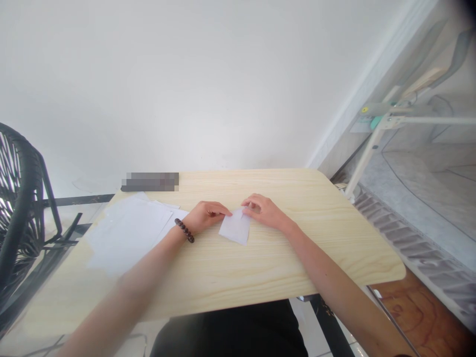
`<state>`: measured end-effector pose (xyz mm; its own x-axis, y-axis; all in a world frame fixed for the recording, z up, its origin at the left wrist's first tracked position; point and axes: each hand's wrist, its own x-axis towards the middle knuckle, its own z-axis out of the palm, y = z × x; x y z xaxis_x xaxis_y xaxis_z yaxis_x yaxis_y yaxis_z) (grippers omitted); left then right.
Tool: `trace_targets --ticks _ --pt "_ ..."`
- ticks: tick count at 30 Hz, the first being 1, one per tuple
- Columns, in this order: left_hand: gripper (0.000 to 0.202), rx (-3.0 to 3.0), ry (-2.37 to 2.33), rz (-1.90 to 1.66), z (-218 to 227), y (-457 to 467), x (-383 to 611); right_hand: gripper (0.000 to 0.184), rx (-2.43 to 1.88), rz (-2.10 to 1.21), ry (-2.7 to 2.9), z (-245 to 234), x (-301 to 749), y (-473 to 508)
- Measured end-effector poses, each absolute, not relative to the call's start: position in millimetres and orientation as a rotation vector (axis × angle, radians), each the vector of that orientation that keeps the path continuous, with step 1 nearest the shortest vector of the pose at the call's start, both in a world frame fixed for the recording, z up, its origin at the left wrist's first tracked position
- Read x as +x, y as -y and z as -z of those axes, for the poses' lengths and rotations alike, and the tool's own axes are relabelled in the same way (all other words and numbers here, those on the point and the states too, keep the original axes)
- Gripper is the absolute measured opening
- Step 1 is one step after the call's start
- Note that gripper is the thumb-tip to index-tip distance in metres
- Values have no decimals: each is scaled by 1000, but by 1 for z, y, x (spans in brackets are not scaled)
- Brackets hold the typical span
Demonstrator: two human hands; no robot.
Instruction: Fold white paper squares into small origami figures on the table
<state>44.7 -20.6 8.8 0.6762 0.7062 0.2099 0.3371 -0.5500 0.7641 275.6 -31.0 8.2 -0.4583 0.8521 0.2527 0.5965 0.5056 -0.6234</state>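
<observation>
Between both hands (203, 216) (265, 212), plain white paper (235, 229)

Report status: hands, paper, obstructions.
Left hand at small white paper, upper left. Right hand at its upper right. Loose sheets off left, seemingly not in the way.

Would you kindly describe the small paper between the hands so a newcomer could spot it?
On the pale wood-grain table, look between the left hand and right hand. The small white four-sided paper is there, both hands at its upper edge. Unlike the larger white sheets at the left, it lies apart and is smaller.
</observation>
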Motion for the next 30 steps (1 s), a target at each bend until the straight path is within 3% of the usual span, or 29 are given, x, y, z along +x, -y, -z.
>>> trace_targets --ticks 3,8,13,20,30 --pt "23 2387 -864 -700 -6 17 42 26 -1173 -436 2182 -9 275 31" --pt "25 2655 -971 -690 -1 12 39 19 -1039 -451 2340 -12 272 36" --pt "25 2800 -1034 -654 1 10 38 32 -979 -371 2437 -10 265 38" --pt "34 2886 -1019 -511 0 15 42 22 -1176 -130 2407 -5 260 37" --pt "42 2952 -1036 -302 -9 26 45 24 -1196 -482 2200 4 266 27"
